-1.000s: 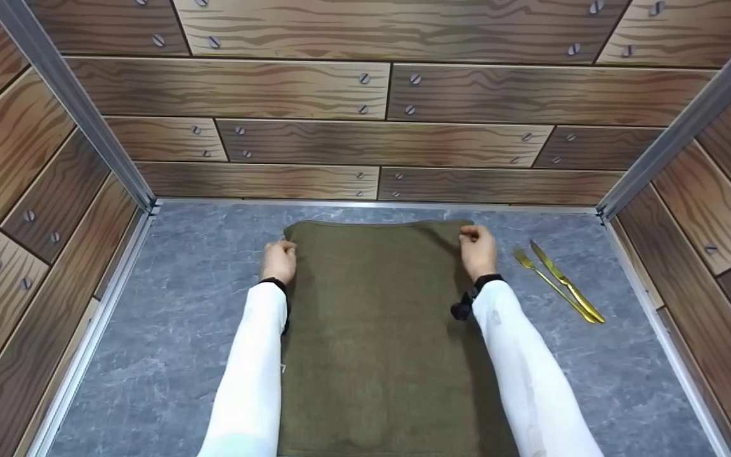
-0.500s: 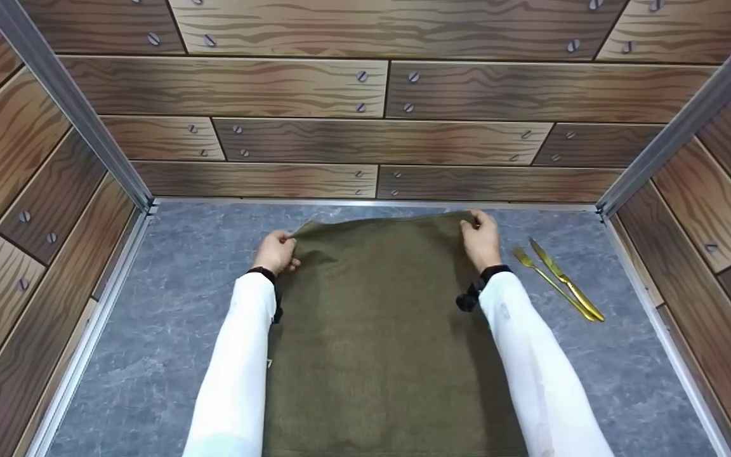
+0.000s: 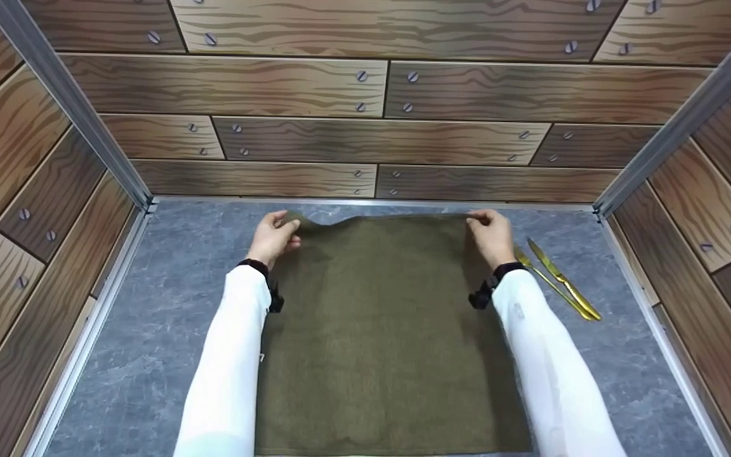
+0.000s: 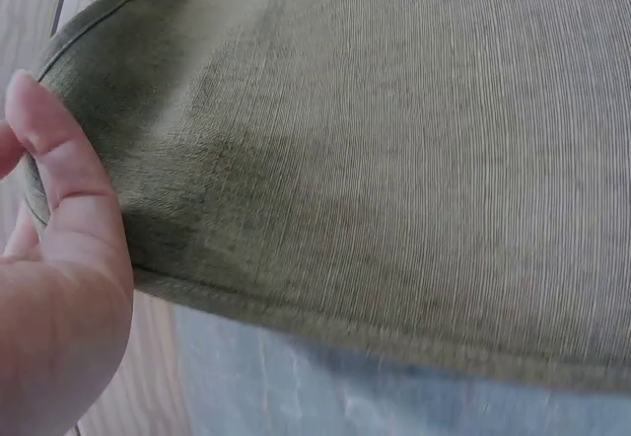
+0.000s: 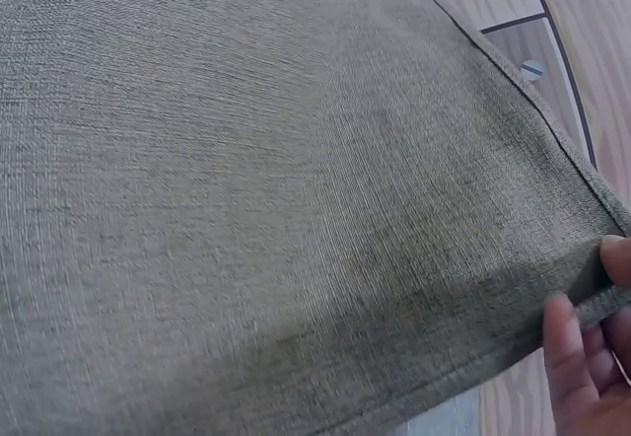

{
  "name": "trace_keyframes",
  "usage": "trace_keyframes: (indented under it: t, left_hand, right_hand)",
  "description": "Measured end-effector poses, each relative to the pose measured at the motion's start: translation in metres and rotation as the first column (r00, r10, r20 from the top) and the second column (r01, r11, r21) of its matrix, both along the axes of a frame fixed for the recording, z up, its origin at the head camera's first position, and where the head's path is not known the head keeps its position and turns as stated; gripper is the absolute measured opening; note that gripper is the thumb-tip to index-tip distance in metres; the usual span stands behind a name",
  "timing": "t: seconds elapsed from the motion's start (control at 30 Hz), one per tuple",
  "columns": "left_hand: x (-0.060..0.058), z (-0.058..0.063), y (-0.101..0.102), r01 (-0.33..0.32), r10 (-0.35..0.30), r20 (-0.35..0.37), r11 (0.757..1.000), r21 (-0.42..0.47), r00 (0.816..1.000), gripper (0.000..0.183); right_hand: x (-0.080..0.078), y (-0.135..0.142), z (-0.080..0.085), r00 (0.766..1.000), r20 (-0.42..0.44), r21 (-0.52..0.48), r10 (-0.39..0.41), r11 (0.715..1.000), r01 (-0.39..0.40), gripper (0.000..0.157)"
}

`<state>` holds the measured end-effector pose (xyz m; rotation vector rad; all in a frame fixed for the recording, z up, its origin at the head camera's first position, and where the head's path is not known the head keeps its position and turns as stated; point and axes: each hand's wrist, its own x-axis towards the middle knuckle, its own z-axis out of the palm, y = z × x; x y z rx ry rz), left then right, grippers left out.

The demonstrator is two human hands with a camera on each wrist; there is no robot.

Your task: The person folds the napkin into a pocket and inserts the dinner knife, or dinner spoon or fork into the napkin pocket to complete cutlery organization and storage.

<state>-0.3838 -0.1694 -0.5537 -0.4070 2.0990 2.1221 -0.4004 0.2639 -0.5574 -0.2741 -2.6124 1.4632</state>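
Observation:
An olive-green cloth (image 3: 378,330) with a stitched hem spreads across the middle of the head view, its near part lying flat. My left hand (image 3: 273,238) pinches its far left corner between thumb and fingers, and my right hand (image 3: 492,235) pinches the far right corner. Between the hands the far edge is raised and dips near the left corner. In the left wrist view the left thumb (image 4: 74,180) presses on the cloth (image 4: 394,160), which bows near the grip. The right wrist view has the right fingers (image 5: 567,347) at the hemmed corner of the cloth (image 5: 246,180).
A gold fork (image 3: 556,289) and a gold knife (image 3: 559,273) lie side by side right of the right hand, their handle ends close together. The grey marbled table (image 3: 169,330) is enclosed by wood-patterned walls (image 3: 365,139) at the back and both sides, with metal edging.
Both hands have taken the far corners, moved farther apart and slightly away from me, drawing the cloth's far edge up and wider. The right hand now overlaps the fork's tines in view.

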Motion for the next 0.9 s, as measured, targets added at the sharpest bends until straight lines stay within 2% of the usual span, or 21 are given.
trace_keyframes:
  t: [0.07,0.17,0.3,0.37,0.47,0.53,0.67,0.73,0.83,0.9]
  left_hand:
    - [0.0,0.002,-0.005,-0.013,0.012,-0.02,0.999,-0.048,1.0,0.05]
    - [-0.003,0.005,-0.013,-0.068,0.059,-0.068,0.989,-0.129,0.996,0.04]
    - [-0.006,0.011,-0.022,-0.135,0.108,-0.118,0.959,-0.25,0.987,0.029]
    - [-0.007,0.014,-0.024,-0.137,0.102,-0.125,0.938,-0.317,0.987,0.028]
    - [-0.007,0.019,-0.025,-0.108,0.058,-0.131,0.902,-0.418,0.99,0.03]
    - [-0.006,0.021,-0.025,-0.092,0.026,-0.145,0.879,-0.467,0.989,0.031]
    - [-0.005,0.025,-0.024,-0.111,0.012,-0.196,0.856,-0.506,0.981,0.03]
    - [-0.004,0.028,-0.024,-0.139,0.024,-0.22,0.841,-0.523,0.975,0.028]
    - [-0.005,0.031,-0.024,-0.171,0.041,-0.244,0.823,-0.541,0.969,0.027]
    - [-0.007,0.032,-0.024,-0.183,0.047,-0.255,0.821,-0.541,0.966,0.025]
  right_hand:
    - [0.0,0.002,0.002,1.0,0.002,0.0,-0.005,1.0,0.005,0.025]
    - [0.001,0.007,0.005,1.0,-0.013,-0.019,-0.016,1.0,0.016,0.027]
    - [0.002,0.014,0.008,0.999,-0.026,-0.041,-0.039,0.998,0.038,0.029]
    - [0.003,0.017,0.01,0.999,-0.014,-0.032,-0.041,0.999,0.041,0.031]
    - [0.004,0.02,0.013,0.999,-0.001,-0.002,-0.033,0.999,0.033,0.034]
    - [0.003,0.022,0.015,0.999,-0.022,0.043,-0.027,0.999,0.028,0.036]
    - [0.0,0.024,0.019,0.996,-0.083,0.127,-0.033,0.991,0.043,0.032]
    - [-0.001,0.024,0.021,0.995,-0.095,0.127,-0.036,0.991,0.048,0.029]
    - [-0.001,0.024,0.025,0.996,-0.081,0.044,-0.035,0.998,0.038,0.027]
    - [-0.001,0.023,0.028,0.998,-0.056,-0.036,-0.022,0.999,0.02,0.028]
